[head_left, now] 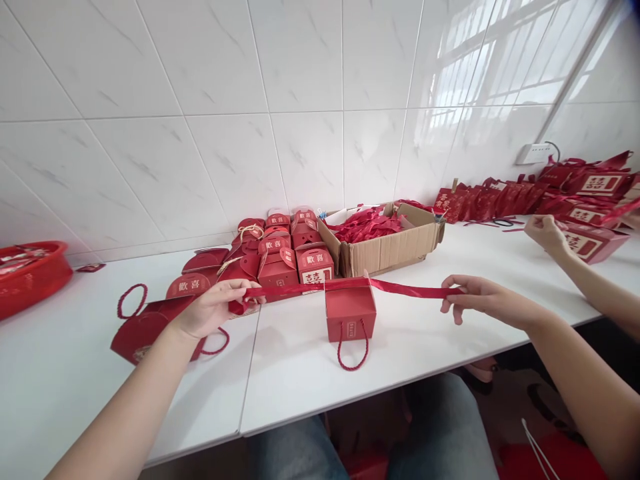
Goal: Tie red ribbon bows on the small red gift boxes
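Observation:
A red ribbon (pixel 407 289) stretches sideways across the top of a small red gift box (pixel 351 313) on the white table. My left hand (pixel 215 307) pinches the ribbon's left end, above a larger red box (pixel 150 328) with rope handles. At the other end, my right hand (pixel 483 298) grips the ribbon between thumb and fingers, to the right of the gift box. The box stands upright, and its red cord handle (pixel 353 367) hangs toward me onto the tabletop. Neither hand touches the box itself.
Several red boxes (pixel 274 257) stand behind my left hand. Beside them is a cardboard box (pixel 390 253) of red ribbons. A red basin (pixel 33 280) sits far left. At right, another person's hand (pixel 545 233) is near stacked red boxes (pixel 593 243). A tiled wall (pixel 305 153) bounds the back.

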Action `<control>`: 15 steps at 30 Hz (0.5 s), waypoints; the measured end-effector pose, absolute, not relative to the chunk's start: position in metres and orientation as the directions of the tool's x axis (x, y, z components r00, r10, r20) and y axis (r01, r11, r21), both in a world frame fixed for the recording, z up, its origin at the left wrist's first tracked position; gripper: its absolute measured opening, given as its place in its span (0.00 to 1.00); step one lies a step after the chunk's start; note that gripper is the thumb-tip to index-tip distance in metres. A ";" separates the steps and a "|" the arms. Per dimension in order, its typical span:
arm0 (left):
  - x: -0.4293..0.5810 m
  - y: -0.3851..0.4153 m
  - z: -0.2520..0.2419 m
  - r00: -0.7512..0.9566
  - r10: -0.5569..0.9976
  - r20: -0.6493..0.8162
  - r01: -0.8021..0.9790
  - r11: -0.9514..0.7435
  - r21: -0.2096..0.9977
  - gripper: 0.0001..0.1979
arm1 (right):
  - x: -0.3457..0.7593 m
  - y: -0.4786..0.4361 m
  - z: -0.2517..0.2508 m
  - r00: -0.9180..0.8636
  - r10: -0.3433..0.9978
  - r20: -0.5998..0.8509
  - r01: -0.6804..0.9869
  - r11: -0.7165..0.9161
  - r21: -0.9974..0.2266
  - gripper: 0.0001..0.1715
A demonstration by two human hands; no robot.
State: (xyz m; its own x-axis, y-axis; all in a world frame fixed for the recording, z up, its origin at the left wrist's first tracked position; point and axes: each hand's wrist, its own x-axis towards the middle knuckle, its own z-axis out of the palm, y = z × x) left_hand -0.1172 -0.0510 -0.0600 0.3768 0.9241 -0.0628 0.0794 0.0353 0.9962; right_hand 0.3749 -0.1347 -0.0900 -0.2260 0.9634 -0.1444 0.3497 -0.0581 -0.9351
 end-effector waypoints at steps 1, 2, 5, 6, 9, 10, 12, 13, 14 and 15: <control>-0.120 -0.051 -0.059 0.377 0.923 -0.072 0.074 0.047 0.996 0.10 | 0.378 -0.134 -0.091 -0.218 0.967 -0.134 0.341 -0.054 -0.939 0.18; -0.122 -0.050 -0.057 0.384 0.920 -0.082 0.072 0.058 0.996 0.11 | 0.380 -0.133 -0.092 -0.209 0.970 -0.124 0.329 -0.050 -0.943 0.17; -0.126 -0.049 -0.055 0.416 0.905 -0.093 0.061 0.074 0.995 0.10 | 0.386 -0.130 -0.096 -0.161 0.984 -0.074 0.248 -0.033 -0.968 0.15; -0.127 -0.049 -0.055 0.422 0.902 -0.094 0.062 0.075 0.995 0.10 | 0.388 -0.128 -0.097 -0.133 0.990 -0.048 0.204 -0.020 -0.979 0.15; -0.131 -0.051 -0.056 0.383 0.920 -0.088 0.067 0.068 0.995 0.10 | 0.392 -0.126 -0.098 -0.012 1.000 0.022 0.082 0.023 -0.996 0.13; -0.132 -0.053 -0.056 0.361 0.929 -0.078 0.065 0.058 0.996 0.10 | 0.393 -0.125 -0.098 0.024 0.999 0.030 0.060 0.029 -0.998 0.13; -0.133 -0.056 -0.055 0.316 0.947 -0.055 0.048 0.042 0.998 0.08 | 0.395 -0.124 -0.097 0.074 0.997 0.025 0.038 0.022 -0.999 0.13; -0.134 -0.057 -0.055 0.294 0.955 -0.044 0.035 0.035 0.999 0.08 | 0.395 -0.123 -0.096 0.088 0.996 0.018 0.030 0.016 -0.999 0.13; -0.134 -0.058 -0.054 0.274 0.961 -0.041 0.021 0.037 0.999 0.08 | 0.395 -0.123 -0.095 0.101 0.995 0.014 0.020 0.012 -1.000 0.13; -0.134 -0.058 -0.053 0.253 0.966 -0.044 0.000 0.046 0.999 0.09 | 0.395 -0.123 -0.094 0.111 0.994 0.011 0.007 0.010 -1.000 0.13</control>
State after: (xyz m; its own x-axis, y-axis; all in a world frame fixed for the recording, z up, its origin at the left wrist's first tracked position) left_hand -0.1336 -0.0581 -0.0532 0.2529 0.9665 -0.0441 -0.0004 0.0457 0.9990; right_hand 0.3951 -0.1231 -0.0939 0.1110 0.9938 0.0106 0.0066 0.0100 -0.9999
